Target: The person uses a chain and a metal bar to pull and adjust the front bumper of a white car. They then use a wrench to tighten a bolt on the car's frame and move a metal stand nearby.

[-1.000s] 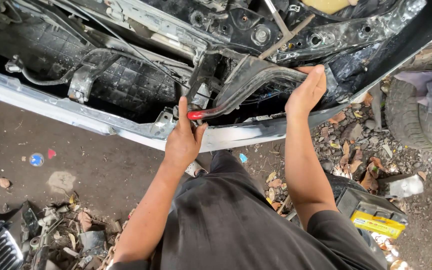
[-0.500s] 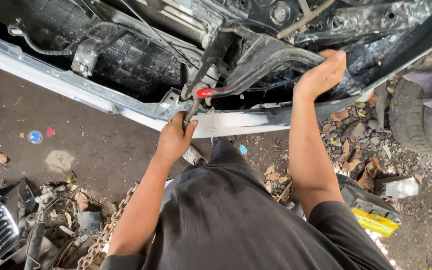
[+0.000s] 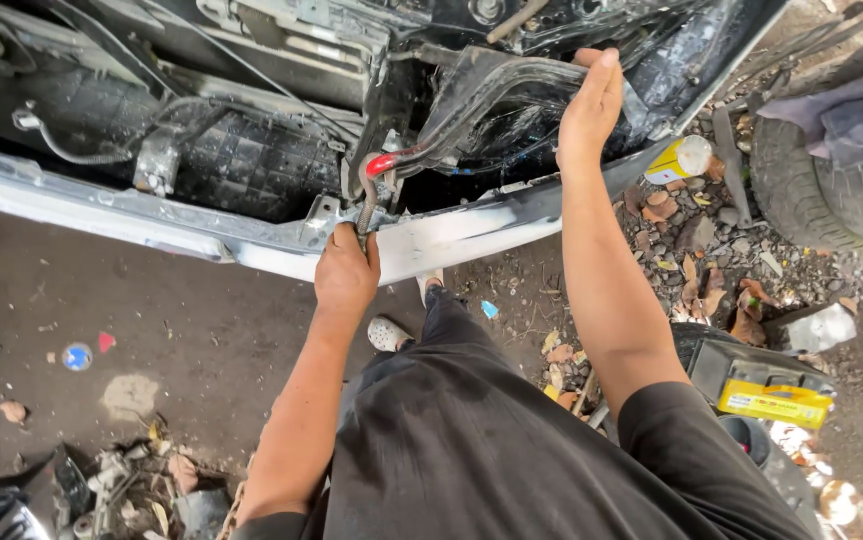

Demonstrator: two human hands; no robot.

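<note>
I stand over the open front of a car with a silver bumper beam (image 3: 201, 235) across the view. My left hand (image 3: 345, 272) is closed around a ribbed hose (image 3: 364, 205) with a red end cap (image 3: 382, 163), just above the beam. My right hand (image 3: 589, 105) grips a bent black plastic panel (image 3: 491, 85) that arches up from the engine bay. The dark radiator grid (image 3: 251, 165) lies to the left of the hose. My black shirt and trousers fill the lower middle.
A tyre (image 3: 831, 190) with grey cloth on it stands at the right, beside stones, dry leaves and a yellow can (image 3: 676, 160). A black battery with a yellow label (image 3: 766, 385) sits at lower right. Scrap parts and a chain lie at lower left on the dirt.
My left hand has slid down from the red cap onto the ribbed hose near the beam. My right hand has stayed on the black panel, while the view has shifted.
</note>
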